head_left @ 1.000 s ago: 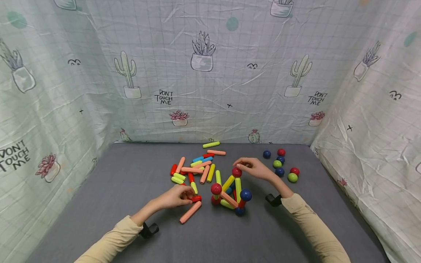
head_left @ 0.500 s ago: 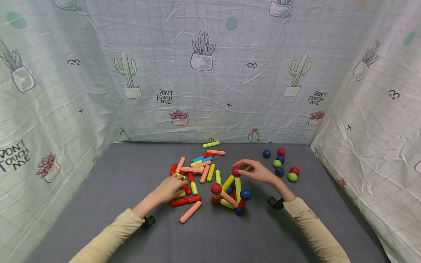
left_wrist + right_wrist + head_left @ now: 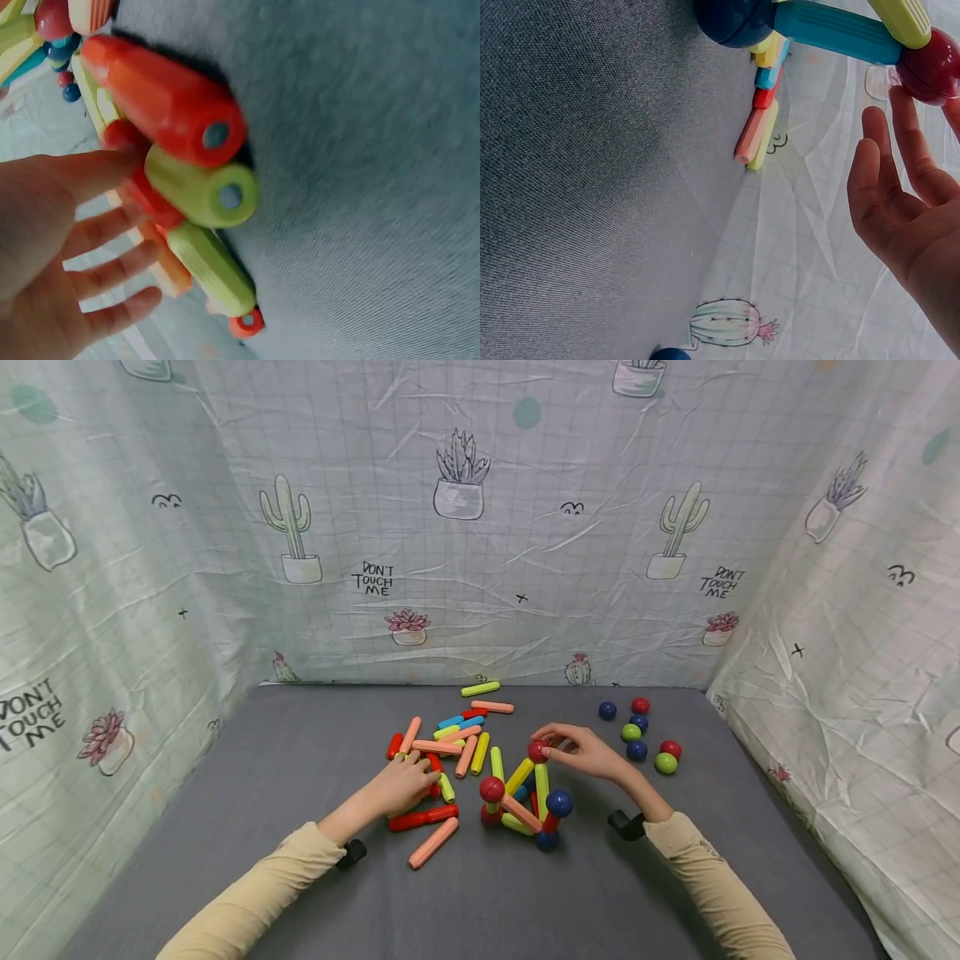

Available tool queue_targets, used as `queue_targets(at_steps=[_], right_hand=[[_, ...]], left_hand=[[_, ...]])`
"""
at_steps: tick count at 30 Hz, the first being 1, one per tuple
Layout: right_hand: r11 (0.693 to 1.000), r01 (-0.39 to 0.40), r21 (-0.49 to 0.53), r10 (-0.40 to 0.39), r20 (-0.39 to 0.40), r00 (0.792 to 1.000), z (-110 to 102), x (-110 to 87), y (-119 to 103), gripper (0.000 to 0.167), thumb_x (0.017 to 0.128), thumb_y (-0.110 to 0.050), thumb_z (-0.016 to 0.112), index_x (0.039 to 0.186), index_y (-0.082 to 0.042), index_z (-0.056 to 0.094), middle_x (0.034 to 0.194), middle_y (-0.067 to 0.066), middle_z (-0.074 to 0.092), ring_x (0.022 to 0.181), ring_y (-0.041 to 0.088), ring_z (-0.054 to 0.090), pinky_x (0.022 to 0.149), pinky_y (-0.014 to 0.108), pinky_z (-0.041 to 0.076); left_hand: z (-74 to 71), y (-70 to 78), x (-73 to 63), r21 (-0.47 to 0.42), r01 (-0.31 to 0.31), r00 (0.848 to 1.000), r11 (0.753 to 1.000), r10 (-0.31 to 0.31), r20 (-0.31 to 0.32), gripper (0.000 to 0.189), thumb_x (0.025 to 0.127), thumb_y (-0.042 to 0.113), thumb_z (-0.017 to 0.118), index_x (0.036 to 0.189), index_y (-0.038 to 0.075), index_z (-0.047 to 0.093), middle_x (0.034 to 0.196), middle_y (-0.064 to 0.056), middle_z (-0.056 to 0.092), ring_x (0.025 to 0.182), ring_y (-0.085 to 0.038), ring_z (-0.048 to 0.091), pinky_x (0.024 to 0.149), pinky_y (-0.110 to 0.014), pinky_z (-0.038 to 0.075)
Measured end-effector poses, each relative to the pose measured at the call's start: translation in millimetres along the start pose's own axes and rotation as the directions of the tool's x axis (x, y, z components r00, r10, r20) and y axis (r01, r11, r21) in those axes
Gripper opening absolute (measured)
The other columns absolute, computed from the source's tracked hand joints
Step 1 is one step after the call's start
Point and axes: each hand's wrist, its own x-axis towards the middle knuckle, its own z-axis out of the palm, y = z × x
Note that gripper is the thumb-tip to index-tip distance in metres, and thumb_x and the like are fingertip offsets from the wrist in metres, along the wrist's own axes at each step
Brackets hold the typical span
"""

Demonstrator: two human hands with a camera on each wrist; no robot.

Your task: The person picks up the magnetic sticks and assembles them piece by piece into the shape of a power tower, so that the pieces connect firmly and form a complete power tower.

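My left hand (image 3: 400,783) reaches over loose magnetic rods. In the left wrist view its fingers are fairly straight and spread, and the thumb tip touches a red rod (image 3: 154,199). Beside that lie a yellow-green rod (image 3: 206,187) and a larger-looking red rod (image 3: 165,101). My right hand (image 3: 588,752) pinches a red ball (image 3: 537,751) at the top of a ball-and-rod frame. A yellow rod (image 3: 519,775) and a yellow-green rod (image 3: 542,789) run down from this ball. Another red ball (image 3: 492,790) and a blue ball (image 3: 558,803) top the frame's short front uprights.
Several loose rods, including a yellow one (image 3: 481,753), lie left of and behind the frame. Nearest the front is a salmon rod (image 3: 433,843). Several loose balls, among them a green one (image 3: 666,763), sit at the right. A printed curtain (image 3: 465,568) surrounds the grey table (image 3: 480,910).
My left hand moved from the front red rods back into the pile, then slightly right. Two red rods now lie end to end in front. My right hand stays at the red ball.
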Motion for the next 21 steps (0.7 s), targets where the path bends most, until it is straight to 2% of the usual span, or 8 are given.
queue_targets(at_steps=[2,3,5,8,12,15,17,21], right_hand=[[1.0,0.002,-0.002,-0.002,0.002,1.0,0,0.3,0,0.026,0.089,-0.023,0.053,0.114,-0.017,0.056,0.104,0.004,0.062,0.091,0.018,0.058,0.076,0.031,0.048],[1.0,0.004,-0.004,-0.004,0.004,1.0,1,0.5,1,0.026,0.09,-0.022,0.053,0.115,-0.016,0.055,0.104,0.004,0.062,0.091,0.018,0.058,0.076,0.031,0.048],[1.0,0.007,-0.007,-0.007,0.006,1.0,1,0.8,1,0.027,0.09,-0.02,0.052,0.116,-0.014,0.054,0.104,0.006,0.062,0.091,0.021,0.058,0.076,0.032,0.048],[1.0,0.011,-0.001,-0.011,0.007,1.0,2,0.8,2,0.028,0.09,-0.017,0.051,0.117,-0.01,0.054,0.105,0.01,0.062,0.091,0.024,0.058,0.076,0.035,0.047],[1.0,0.024,-0.014,-0.024,0.001,1.0,2,-0.3,0,0.028,0.09,-0.018,0.052,0.116,-0.009,0.054,0.104,0.008,0.062,0.089,0.019,0.058,0.075,0.034,0.048],[0.999,0.032,-0.024,-0.031,0.008,0.999,0,-1.9,-11,0.029,0.09,-0.018,0.051,0.116,-0.006,0.054,0.104,0.007,0.062,0.089,0.019,0.059,0.075,0.033,0.048],[0.999,0.031,-0.02,-0.03,0.01,0.999,0,-1.4,-11,0.029,0.091,-0.018,0.051,0.117,-0.005,0.054,0.105,0.009,0.062,0.09,0.021,0.059,0.076,0.034,0.048],[0.999,0.028,-0.021,-0.028,0.012,1.0,1,-0.4,-6,0.029,0.091,-0.018,0.051,0.117,-0.006,0.054,0.106,0.008,0.062,0.09,0.022,0.058,0.076,0.033,0.048]], left_hand=[[-5.1,0.6,6.7,-0.169,0.004,0.999,0.986,-0.013,-0.052,0.029,0.082,0.013,0.063,0.111,0.013,0.057,0.082,-0.006,0.061,0.075,-0.022,0.049,0.072,-0.034,0.043],[-9.4,2.3,11.2,-0.293,0.013,0.997,0.956,-0.035,-0.071,0.029,0.083,0.011,0.061,0.111,0.011,0.055,0.083,-0.006,0.062,0.073,-0.021,0.051,0.07,-0.03,0.044],[-20.3,7.3,21.8,-0.524,0.042,0.992,0.851,-0.097,-0.077,0.031,0.085,0.01,0.059,0.115,0.007,0.051,0.087,-0.009,0.063,0.07,-0.019,0.054,0.065,-0.023,0.045],[-36.9,17.8,38.5,-0.75,0.113,0.981,0.651,-0.194,-0.021,0.031,0.09,0.014,0.052,0.119,0.004,0.05,0.094,-0.013,0.062,0.076,-0.019,0.058,0.061,-0.018,0.045],[-53.2,31.1,57.4,-0.873,0.185,0.968,0.452,-0.238,0.082,0.034,0.092,0.021,0.048,0.119,0.0,0.052,0.106,-0.017,0.059,0.079,-0.027,0.059,0.065,-0.027,0.049],[-65.4,41.4,67.5,-0.911,0.227,0.96,0.345,-0.234,0.151,0.032,0.092,0.02,0.048,0.115,-0.001,0.053,0.103,-0.02,0.059,0.074,-0.025,0.058,0.063,-0.031,0.051],[-66.6,45.9,72.4,-0.91,0.255,0.955,0.328,-0.23,0.185,0.031,0.092,0.021,0.05,0.113,-0.001,0.054,0.099,-0.019,0.06,0.077,-0.022,0.059,0.064,-0.029,0.051],[-59.7,49.6,79.3,-0.884,0.312,0.946,0.347,-0.2,0.255,0.029,0.09,0.021,0.052,0.109,0.0,0.057,0.087,-0.014,0.061,0.068,-0.019,0.058,0.059,-0.028,0.051]])
